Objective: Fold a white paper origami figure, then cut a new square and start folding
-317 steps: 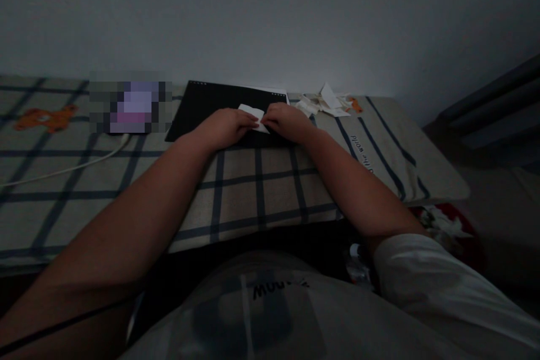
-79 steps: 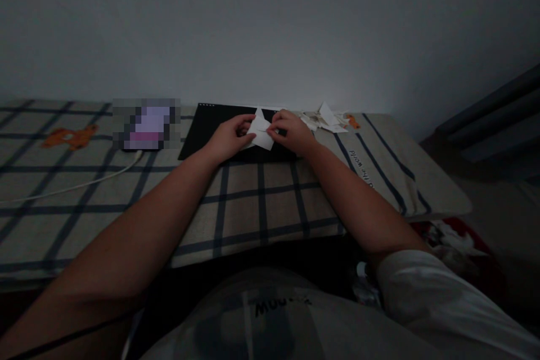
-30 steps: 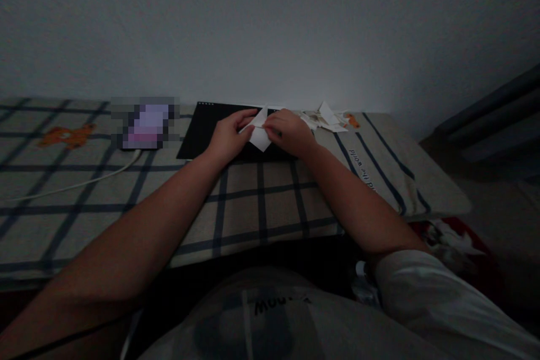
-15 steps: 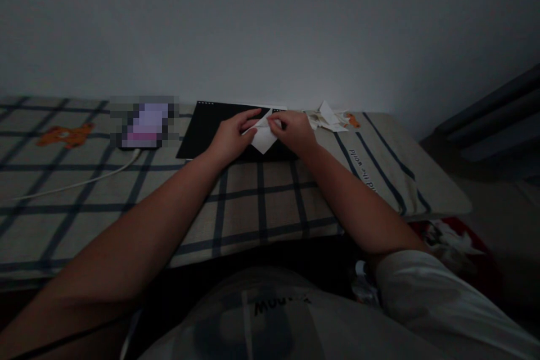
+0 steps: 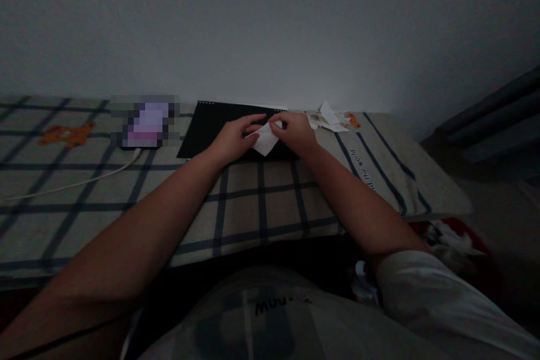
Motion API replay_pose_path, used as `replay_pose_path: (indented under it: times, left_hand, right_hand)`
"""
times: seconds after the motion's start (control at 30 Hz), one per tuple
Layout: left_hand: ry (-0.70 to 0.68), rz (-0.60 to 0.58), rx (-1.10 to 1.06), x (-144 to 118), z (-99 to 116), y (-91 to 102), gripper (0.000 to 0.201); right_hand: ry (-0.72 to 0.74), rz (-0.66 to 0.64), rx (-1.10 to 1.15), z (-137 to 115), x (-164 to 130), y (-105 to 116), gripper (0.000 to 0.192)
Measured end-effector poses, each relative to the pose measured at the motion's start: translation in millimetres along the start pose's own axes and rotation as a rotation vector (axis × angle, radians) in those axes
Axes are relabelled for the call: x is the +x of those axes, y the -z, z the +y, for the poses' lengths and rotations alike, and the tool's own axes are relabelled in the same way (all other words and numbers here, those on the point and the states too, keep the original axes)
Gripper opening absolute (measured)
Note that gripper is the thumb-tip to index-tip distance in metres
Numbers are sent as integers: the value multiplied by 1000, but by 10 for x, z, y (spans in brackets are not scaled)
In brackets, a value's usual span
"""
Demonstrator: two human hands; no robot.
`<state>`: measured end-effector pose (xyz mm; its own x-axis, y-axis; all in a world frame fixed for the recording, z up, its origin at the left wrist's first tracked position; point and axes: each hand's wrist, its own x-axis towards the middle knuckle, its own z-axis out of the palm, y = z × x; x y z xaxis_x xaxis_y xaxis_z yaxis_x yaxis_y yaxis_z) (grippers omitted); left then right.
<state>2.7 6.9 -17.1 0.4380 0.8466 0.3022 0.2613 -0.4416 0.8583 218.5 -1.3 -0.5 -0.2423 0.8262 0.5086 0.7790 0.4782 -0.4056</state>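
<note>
Head view: one white paper [image 5: 265, 144], centre of frame, pointed corner toward the lower edge, over a black pad [image 5: 211, 124]. Pad apparently serves as firm, dark backing, whether or not the paper rests on it; this cannot be told.

Left hand [image 5: 236, 136]: thumb at the paper's left edge, forefinger stretched beyond it, moderate gap between; likely a steadying hold, grip underneath hidden.

Right hand [image 5: 295, 130]: thumb and forefinger drawn close, pinching the paper's upper right edge, probably for fine control.

Pile of paper pieces [image 5: 331, 118], right of centre, seemingly kept clear of the hands. Phone [image 5: 147, 124], left, screen lit, cable [image 5: 84, 181] attached. All on a cloth-covered bench [image 5: 240, 208].
</note>
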Motion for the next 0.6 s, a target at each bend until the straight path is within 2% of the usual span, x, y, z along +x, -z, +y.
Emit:
replay_pose_path:
  times: [0.33,0.6]
  left_hand:
    - [60,118,-107,18,-30,-21,63]
    - [147,137,-221,11,30,-11,69]
  right_hand:
    - [3,42,68,-45,-1,-4,21]
    - [-1,49,117,-22,15,-6,19]
